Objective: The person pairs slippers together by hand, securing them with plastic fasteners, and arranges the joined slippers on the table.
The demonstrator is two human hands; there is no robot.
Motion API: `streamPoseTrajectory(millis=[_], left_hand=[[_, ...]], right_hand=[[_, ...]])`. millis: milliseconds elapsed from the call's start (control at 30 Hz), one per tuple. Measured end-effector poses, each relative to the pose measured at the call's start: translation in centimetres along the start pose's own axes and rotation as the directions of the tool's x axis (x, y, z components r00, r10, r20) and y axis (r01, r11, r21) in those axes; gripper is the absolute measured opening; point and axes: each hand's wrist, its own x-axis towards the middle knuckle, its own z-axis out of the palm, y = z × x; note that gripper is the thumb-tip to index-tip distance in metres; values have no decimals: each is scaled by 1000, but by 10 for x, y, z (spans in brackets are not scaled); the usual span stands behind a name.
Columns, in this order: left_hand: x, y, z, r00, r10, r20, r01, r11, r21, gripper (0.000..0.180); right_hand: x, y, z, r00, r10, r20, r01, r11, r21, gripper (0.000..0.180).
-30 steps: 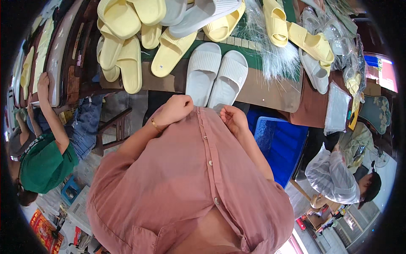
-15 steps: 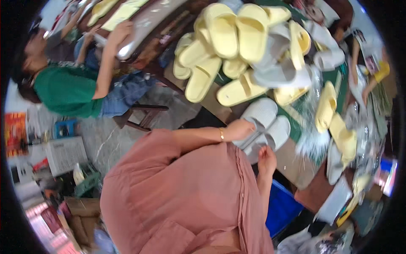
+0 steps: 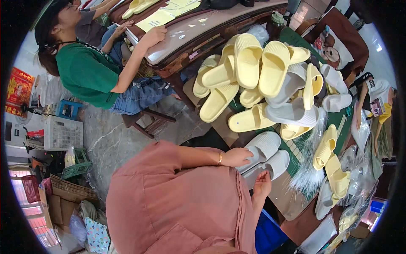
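Observation:
A pair of light grey slippers lies side by side at the table's near edge, the left slipper (image 3: pixel 264 144) a little farther off than the right slipper (image 3: pixel 280 162). My left hand (image 3: pixel 237 157), a gold bracelet at its wrist, rests against the heel part of the left one. Its fingers are bent together, and what they pinch, if anything, is hidden. Palm up, my right hand (image 3: pixel 262 184) is just beside the heel of the right slipper, fingers curled toward the thumb. Anything held there is too small to make out.
Beyond lies a heap of pale yellow slippers (image 3: pixel 272 67) with some grey ones. Clear plastic strands (image 3: pixel 306 178) spread to the right, near more yellow slippers (image 3: pixel 325 148). A blue crate (image 3: pixel 269 233) stands below the table. On the left, a person in green (image 3: pixel 86 76) sits at another table.
The whole view has shifted, so the heap and the seated person appear lower and farther right. Both my hands stay by the grey slippers, slightly lower in view.

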Motion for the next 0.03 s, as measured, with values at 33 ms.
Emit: streamPoseTrajectory(millis=[33], left_hand=[[1, 0, 2, 1000, 23, -17, -22, 1000, 12, 37]], right_hand=[[3, 1, -2, 999, 0, 37, -1, 1000, 21, 17]])
